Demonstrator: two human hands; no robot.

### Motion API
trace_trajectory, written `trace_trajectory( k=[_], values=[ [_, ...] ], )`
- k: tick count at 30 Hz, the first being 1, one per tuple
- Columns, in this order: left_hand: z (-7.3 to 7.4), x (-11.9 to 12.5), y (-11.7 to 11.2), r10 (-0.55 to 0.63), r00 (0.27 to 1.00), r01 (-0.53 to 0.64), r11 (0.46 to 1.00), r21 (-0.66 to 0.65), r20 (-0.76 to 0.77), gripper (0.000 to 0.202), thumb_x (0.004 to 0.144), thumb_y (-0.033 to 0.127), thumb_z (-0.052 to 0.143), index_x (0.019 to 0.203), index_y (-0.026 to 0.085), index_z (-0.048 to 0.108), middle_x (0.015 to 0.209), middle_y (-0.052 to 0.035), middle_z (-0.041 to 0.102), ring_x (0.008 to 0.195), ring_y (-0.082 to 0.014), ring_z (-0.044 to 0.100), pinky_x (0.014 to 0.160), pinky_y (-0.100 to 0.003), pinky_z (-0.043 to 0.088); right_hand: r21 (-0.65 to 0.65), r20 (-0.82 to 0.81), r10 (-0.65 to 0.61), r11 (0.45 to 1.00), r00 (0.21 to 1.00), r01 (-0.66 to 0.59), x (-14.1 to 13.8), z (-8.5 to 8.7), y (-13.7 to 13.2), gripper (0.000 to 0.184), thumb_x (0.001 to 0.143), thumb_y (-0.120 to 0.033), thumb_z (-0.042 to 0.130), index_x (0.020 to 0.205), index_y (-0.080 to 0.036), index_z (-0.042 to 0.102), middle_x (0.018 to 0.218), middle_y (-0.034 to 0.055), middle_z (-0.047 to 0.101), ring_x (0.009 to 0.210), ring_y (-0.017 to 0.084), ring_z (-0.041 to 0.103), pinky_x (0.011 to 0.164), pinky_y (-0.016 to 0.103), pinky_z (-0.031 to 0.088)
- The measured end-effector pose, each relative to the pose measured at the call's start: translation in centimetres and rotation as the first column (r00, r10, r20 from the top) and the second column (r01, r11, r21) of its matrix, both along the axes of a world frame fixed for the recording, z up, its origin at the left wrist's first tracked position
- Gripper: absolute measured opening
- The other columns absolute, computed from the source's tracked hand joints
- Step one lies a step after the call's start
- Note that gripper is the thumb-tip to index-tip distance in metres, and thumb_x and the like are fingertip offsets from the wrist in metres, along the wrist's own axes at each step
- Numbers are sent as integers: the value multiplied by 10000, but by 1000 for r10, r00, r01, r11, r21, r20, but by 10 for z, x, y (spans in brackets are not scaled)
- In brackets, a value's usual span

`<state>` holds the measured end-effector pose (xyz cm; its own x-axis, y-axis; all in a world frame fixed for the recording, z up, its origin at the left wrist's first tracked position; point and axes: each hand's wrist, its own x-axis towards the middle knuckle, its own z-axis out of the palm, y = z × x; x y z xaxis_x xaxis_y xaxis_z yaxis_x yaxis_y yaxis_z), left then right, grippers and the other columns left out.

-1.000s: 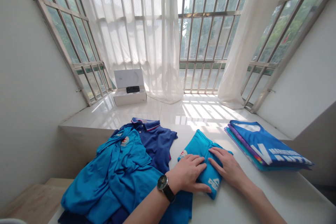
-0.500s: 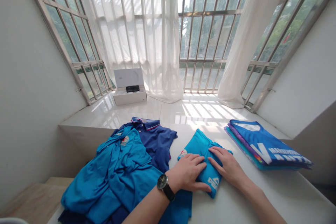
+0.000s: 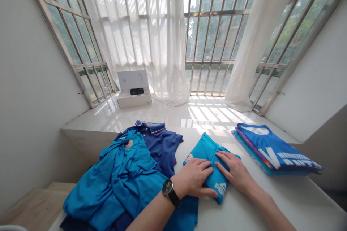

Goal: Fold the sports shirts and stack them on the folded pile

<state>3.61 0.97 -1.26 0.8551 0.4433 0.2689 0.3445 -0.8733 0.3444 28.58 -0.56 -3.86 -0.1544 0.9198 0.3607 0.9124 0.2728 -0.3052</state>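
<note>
I view left hand (image 3: pixel 193 178), right hand (image 3: pixel 235 171) | flat, ungrasping, on folded turquoise shirt (image 3: pixel 206 149) | folded jersey stack (image 3: pixel 272 148) right of shirt

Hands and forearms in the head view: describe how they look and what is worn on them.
The left hand and right hand are ungloved, and no sleeve shows on the left forearm or right forearm. The left wrist wears a watch with a round, dark dial and black strap; the right wrist has none.
</note>
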Motion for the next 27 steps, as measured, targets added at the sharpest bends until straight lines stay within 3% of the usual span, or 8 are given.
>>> trace_trajectory(
  k=[21, 27],
  values=[
    [-1, 0, 0, 4, 1000, -4, 1000, -9, -5, 766, 840, 718, 562, 1389, 185, 514, 1453, -138, 526, 1344, -332, 473, 1136, -464, 346, 2, -9, 8, 1000, 1000, -8, -1, 1, 0, 414, 932, -500, 529, 1194, -226, 696, 1247, 120, 688, 1168, 312, 626, 1007, 500, 503],
    [4, 0, -1, 13, 1000, -13, 1000, 5, -26, 651, 911, 659, 502, 1375, 203, 524, 1451, -117, 534, 1344, -305, 478, 1133, -443, 354, 21, -22, 0, 1000, 1000, 1, -3, 4, -1, 390, 949, -478, 498, 1187, -238, 694, 1240, 113, 686, 1164, 304, 625, 997, 491, 509]
  ],
)
